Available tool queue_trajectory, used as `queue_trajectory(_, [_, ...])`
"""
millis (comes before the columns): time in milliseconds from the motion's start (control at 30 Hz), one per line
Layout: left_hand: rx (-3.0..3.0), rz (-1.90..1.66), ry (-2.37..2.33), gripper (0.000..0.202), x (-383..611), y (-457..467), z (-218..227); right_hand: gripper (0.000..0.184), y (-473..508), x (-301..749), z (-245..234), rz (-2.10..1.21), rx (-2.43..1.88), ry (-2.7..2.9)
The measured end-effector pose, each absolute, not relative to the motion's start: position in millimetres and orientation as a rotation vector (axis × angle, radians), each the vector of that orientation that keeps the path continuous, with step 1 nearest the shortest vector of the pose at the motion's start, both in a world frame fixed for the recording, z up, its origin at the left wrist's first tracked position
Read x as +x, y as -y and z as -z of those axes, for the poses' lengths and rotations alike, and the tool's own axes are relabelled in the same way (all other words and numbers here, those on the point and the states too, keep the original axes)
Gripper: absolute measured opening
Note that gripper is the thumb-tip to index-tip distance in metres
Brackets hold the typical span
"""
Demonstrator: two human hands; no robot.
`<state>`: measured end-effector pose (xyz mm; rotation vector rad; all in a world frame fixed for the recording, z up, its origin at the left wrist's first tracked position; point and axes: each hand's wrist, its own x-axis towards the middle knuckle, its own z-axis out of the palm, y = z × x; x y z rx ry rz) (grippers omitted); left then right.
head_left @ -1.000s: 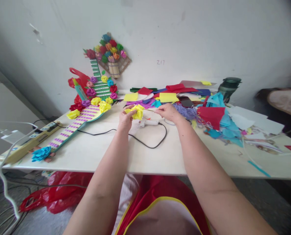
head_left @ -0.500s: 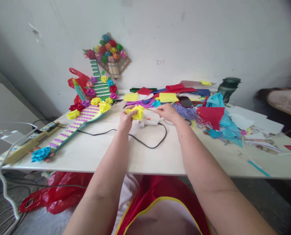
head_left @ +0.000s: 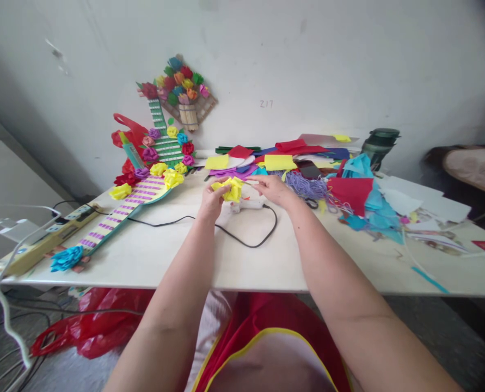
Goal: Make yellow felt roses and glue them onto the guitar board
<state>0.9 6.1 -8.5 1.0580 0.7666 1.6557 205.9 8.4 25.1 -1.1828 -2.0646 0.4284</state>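
Observation:
In the head view, a yellow crepe-paper flower [head_left: 233,190] is pinched in my left hand [head_left: 212,203] above the middle of the table. My right hand [head_left: 273,188] has its fingers closed on a thin stick [head_left: 247,183], which reaches left to the flower; whether its tip is inside the petals I cannot make out. Just below and between the hands, a white glue gun [head_left: 248,204] lies on the tabletop with its black cord curling to the front.
At left lies a guitar-shaped craft [head_left: 122,218] with paper flowers, beside a power strip [head_left: 42,245]. A green-striped craft [head_left: 166,149] leans at the wall. Coloured paper [head_left: 280,162], purple strings [head_left: 305,186], blue crepe paper [head_left: 379,212] and a dark bottle [head_left: 379,147] fill the back right.
My right hand has shifted slightly left, closer to the flower, with its fingers a little more extended. The flower has turned slightly in my left hand.

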Motion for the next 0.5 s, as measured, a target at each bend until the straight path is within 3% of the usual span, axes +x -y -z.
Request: queue_trajectory(500, [1.110,-1.496,-0.726,0.049,1.1,-4.3,6.9,0.040,-11.9,201.4,-21.8,-0.354,-1.133,2.136])
